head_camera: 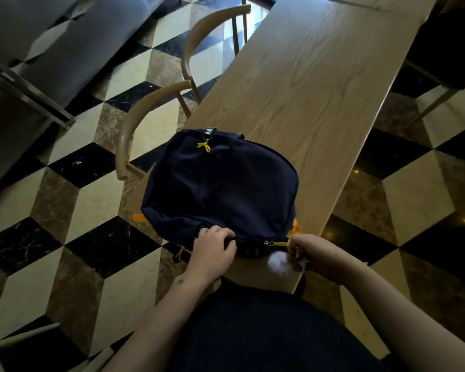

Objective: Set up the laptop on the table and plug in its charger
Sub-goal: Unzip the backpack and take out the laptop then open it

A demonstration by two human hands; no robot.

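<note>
A dark navy backpack [220, 183] with yellow trim lies flat on the near end of a long wooden table [312, 84]. My left hand [215, 251] grips the backpack's near edge beside the zipper line. My right hand [304, 251] pinches the yellow zipper pull [278, 244] at the bag's near right corner. A white fluffy pompom charm [279, 263] hangs by that hand. The zipper looks closed. No laptop or charger is visible.
Two wooden chairs [134, 135] [204, 30] stand along the table's left side. A dark chair [446, 49] sits at the far right. The floor is a black, tan and cream cube pattern. A grey metal unit [38, 49] fills the upper left.
</note>
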